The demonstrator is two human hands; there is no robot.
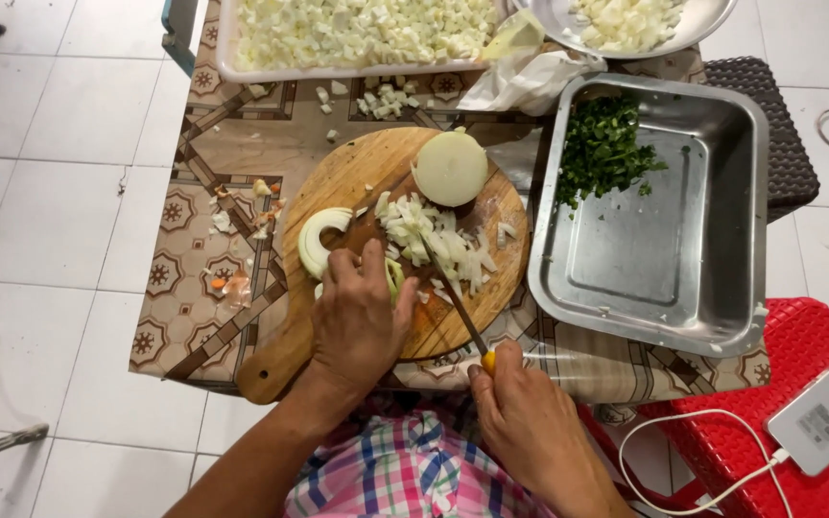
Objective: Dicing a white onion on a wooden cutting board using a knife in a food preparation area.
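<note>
while the left hand [362,321] presses one onion piece [393,278] mid cutting board [405,245], the right hand [530,422] grips one knife [453,302] tight; one onion half [450,168] sits at the board's far edge, one steel pan [654,216] just right.

Steel pan [664,249] as landmark: chopped greens [604,149] piled in its far-left corner. Beyond it, round metal plate [712,14] of diced onion; left of that, white tray [225,48] of the same. Crumpled plastic bag [530,77] between. Near-right of pan: white phone [825,414] charging on red stool [798,355].
</note>
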